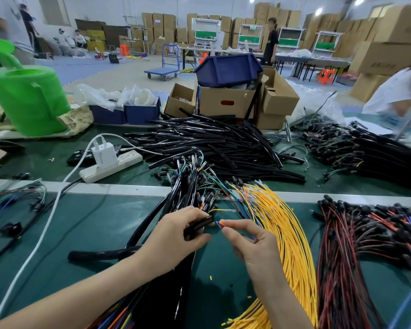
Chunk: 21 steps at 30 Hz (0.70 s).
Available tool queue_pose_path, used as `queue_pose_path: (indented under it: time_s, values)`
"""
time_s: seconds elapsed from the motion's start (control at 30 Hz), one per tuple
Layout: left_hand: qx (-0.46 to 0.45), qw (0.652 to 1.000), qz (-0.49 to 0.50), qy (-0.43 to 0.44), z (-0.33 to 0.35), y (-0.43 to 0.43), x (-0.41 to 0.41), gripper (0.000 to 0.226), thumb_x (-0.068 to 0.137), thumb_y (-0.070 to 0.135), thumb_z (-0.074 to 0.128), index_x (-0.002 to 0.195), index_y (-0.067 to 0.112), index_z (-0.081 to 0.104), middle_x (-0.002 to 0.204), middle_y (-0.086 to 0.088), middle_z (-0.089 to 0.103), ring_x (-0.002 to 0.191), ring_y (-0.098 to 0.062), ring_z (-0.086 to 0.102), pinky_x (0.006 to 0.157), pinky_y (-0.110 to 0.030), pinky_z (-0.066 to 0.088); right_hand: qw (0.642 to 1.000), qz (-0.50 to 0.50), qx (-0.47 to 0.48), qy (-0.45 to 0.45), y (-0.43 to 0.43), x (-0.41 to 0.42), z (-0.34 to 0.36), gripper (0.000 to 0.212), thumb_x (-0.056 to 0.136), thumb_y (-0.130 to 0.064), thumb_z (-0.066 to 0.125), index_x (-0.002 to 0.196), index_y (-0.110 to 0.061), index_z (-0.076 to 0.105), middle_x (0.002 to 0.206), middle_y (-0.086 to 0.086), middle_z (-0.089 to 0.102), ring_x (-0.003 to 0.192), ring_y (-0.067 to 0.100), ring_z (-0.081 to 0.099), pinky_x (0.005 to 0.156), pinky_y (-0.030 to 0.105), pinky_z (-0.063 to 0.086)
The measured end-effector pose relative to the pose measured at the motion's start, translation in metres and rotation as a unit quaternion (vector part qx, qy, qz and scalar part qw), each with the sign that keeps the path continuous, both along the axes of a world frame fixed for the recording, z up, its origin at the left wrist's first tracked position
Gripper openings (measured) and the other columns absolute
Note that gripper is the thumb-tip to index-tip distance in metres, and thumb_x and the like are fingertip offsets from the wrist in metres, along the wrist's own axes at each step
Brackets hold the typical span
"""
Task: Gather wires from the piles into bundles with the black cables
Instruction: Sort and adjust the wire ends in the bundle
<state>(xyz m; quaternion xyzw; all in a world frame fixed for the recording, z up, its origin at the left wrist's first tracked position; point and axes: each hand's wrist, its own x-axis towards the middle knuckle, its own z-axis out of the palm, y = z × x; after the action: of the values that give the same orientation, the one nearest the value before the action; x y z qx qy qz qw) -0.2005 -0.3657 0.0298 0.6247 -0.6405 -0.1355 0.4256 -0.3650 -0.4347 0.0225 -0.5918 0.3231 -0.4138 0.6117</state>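
Over a green mat (105, 233) among cartons (389, 55), left hand (173, 236) grips black cable (199, 224), right hand (254, 245) pinches wires (220, 224).

table mat (105, 222): green, matt, fine texture; pale metal-looking strip (128, 189) across it
black cables (211, 143): plastic sleeving, glossy, light streaks
held cable (201, 224): same glossy black plastic, gripped by left hand (176, 236)
pinched wires (220, 224): orange and blue insulation, smooth, between right hand (254, 245) fingertips
corrugated tube (100, 254): black, ribbed, duller than the cables
yellow wires (292, 245): smooth plastic insulation, slight sheen; bare metal tips at far end
red and black wires (342, 257): thin plastic insulation, black end caps
power strip (114, 166): white plastic, smooth
watering can (29, 100): green plastic, glossy
boxes (223, 103): brown cardboard, matt
bin (228, 70): blue plastic, smooth
bags (109, 96): clear film, crinkled, shiny
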Motion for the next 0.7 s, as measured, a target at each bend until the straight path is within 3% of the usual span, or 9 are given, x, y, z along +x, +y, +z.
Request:
queue_pose_path:
  time_s: [0.1, 0.17, 0.3, 0.43, 0.57, 0.7]
  values:
    - [-0.054, 0.996, 0.017, -0.061, -0.002, -0.002, -0.006, 0.033, 0.075, 0.029, 0.077, 0.104, 0.023, 0.064, 0.094, 0.02, 0.055, 0.084, 0.004, 0.054, 0.075, -0.012, 0.041, 1.0, 0.008, 0.009, -0.008, 0.0, -0.001, 0.001, 0.014, 0.08, -0.002, 0.07, 0.081, -0.014, 0.078, 0.05, -0.001, 0.048, 0.044, 0.009, 0.03, 0.042, 0.015, 0.025]
    - [-0.086, 0.993, 0.01, -0.078, 0.0, -0.005, -0.009, 0.034, 0.077, 0.03, 0.076, 0.108, 0.021, 0.064, 0.102, 0.017, 0.058, 0.09, 0.002, 0.057, 0.079, -0.014, 0.044, 1.0, 0.016, 0.016, -0.014, 0.0, -0.001, 0.002, 0.014, 0.08, -0.001, 0.069, 0.08, -0.012, 0.078, 0.049, -0.001, 0.049, 0.044, 0.009, 0.032, 0.043, 0.015, 0.026]
    - [-0.126, 0.986, -0.019, -0.104, 0.005, -0.01, -0.013, 0.025, 0.084, 0.03, 0.069, 0.105, 0.016, 0.068, 0.099, 0.01, 0.065, 0.083, -0.004, 0.063, 0.074, -0.021, 0.051, 0.998, 0.039, 0.052, -0.027, 0.0, -0.002, 0.004, 0.011, 0.081, -0.001, 0.066, 0.081, -0.005, 0.076, 0.048, -0.001, 0.046, 0.044, 0.01, 0.03, 0.04, 0.015, 0.025]
    - [-0.129, 0.984, -0.054, -0.109, 0.005, -0.009, -0.01, 0.021, 0.086, 0.027, 0.067, 0.102, 0.013, 0.071, 0.096, 0.007, 0.069, 0.082, -0.005, 0.065, 0.072, -0.023, 0.053, 0.996, 0.059, 0.062, -0.02, -0.001, -0.006, 0.007, 0.009, 0.082, -0.001, 0.065, 0.083, 0.001, 0.073, 0.048, -0.003, 0.045, 0.043, 0.009, 0.029, 0.04, 0.015, 0.026]
    - [-0.108, 0.98, -0.098, -0.134, 0.01, -0.007, -0.001, 0.022, 0.083, 0.008, 0.067, 0.104, 0.009, 0.073, 0.098, 0.003, 0.072, 0.085, -0.008, 0.068, 0.074, -0.025, 0.055, 0.996, 0.073, 0.056, 0.012, -0.002, -0.007, 0.005, 0.01, 0.083, -0.004, 0.066, 0.079, -0.004, 0.075, 0.047, -0.004, 0.045, 0.041, 0.009, 0.031, 0.041, 0.016, 0.027]
    - [-0.082, 0.978, -0.119, -0.147, 0.014, -0.006, 0.004, 0.02, 0.084, 0.011, 0.066, 0.103, 0.011, 0.074, 0.094, 0.001, 0.073, 0.083, -0.013, 0.07, 0.071, -0.029, 0.056, 0.995, 0.083, 0.002, 0.06, -0.004, -0.009, 0.005, 0.014, 0.083, -0.007, 0.068, 0.071, -0.006, 0.074, 0.048, 0.002, 0.046, 0.043, 0.012, 0.031, 0.043, 0.018, 0.026]
